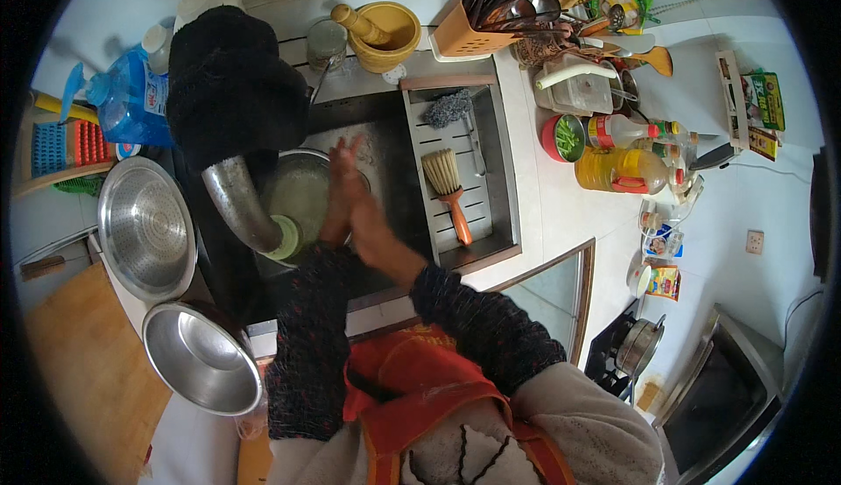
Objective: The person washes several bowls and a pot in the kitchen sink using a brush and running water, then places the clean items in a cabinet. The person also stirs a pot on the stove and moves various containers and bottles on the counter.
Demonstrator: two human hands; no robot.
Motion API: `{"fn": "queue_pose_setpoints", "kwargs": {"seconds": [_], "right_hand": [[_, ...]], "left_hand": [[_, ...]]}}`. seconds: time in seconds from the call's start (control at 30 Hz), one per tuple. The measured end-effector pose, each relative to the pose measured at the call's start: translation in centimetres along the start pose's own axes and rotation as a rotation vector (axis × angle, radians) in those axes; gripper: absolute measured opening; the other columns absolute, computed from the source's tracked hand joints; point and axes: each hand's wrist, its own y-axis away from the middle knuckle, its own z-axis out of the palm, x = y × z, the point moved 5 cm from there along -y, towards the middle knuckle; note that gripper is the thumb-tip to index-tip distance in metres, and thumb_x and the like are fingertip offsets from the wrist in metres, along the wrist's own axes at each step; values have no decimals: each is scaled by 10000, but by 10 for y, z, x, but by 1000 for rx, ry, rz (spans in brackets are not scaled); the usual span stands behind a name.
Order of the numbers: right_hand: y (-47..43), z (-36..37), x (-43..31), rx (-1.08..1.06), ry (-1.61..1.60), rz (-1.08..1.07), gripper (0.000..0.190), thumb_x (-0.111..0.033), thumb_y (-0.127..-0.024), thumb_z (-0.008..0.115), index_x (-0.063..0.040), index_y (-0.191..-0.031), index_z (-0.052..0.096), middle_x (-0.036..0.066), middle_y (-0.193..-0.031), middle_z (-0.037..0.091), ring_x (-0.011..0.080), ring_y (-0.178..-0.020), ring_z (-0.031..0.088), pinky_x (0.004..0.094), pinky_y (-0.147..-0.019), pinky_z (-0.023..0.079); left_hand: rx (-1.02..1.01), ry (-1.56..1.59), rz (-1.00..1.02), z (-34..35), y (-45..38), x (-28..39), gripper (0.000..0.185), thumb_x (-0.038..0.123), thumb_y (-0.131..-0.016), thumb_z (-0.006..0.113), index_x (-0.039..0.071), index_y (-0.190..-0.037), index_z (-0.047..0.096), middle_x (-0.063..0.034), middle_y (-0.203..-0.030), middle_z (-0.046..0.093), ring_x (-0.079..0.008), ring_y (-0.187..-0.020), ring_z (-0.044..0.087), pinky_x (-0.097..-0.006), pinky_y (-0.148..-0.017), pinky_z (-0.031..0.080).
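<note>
Over a dark sink [394, 202], my left hand [338, 189] and my right hand [374, 229] press palm to palm, somewhat blurred, fingers pointing away from me. I see nothing held between them. Below and beside them sits a round metal basin [299, 186] with cloudy liquid in it. A curved metal faucet [240, 202], its upper part wrapped in black cloth [230, 84], reaches over the basin and ends in a pale green nozzle [284, 238]. Whether water is running cannot be told.
A drain tray [483, 209] at the sink's right holds an orange-handled brush [453, 209] and a steel-wool scrubber [449, 109]. Left are a steel colander [148, 229] and steel bowl [204, 360]. A wooden mortar [387, 41] stands behind; an oil bottle [621, 169] is right.
</note>
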Motion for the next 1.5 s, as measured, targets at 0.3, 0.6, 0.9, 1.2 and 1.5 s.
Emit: {"fn": "queue_pose_setpoints", "kwargs": {"seconds": [0.3,0.6,0.9,1.2,1.5], "right_hand": [[-25,-13,76,-137,27,242,663,-547,-954,420,-126,-1456,316,82,-1452,377,253,-1319,364,383,-1096,285],[-38,-11,151,-248,-24,291,665,-496,-977,402,-62,-1463,268,96,-1497,301,223,-1369,287,375,-1109,263],[2,-22,76,-280,430,-49,603,-425,-1019,330,-43,-1477,238,137,-1512,264,236,-1379,268,338,-1121,232],[-23,-3,152,-417,5,473,532,-338,-988,441,-93,-1448,338,115,-1431,401,244,-1296,386,406,-1072,304],[-30,-2,102,-599,1456,-639,435,-112,-858,585,-101,-1290,532,123,-1188,595,289,-1157,511,516,-1086,289]], "left_hand": [[146,196,-533,-45,61,-136,530,358,-1009,360,93,-1462,289,-148,-1469,334,-300,-1355,315,-425,-1098,280],[382,1036,-1021,-86,84,-193,499,325,-1000,428,64,-1422,379,-120,-1415,424,-273,-1277,420,-414,-1041,375],[93,-80,-441,-73,46,-28,587,379,-976,456,11,-1422,356,-139,-1438,386,-259,-1285,399,-402,-1051,350],[60,-96,-557,-66,65,-118,707,515,-952,443,30,-1447,304,-161,-1455,353,-306,-1306,365,-441,-1043,344],[-72,309,-1147,-109,86,-180,634,447,-926,549,33,-1388,418,-165,-1443,390,-308,-1283,422,-434,-1071,328]]}}
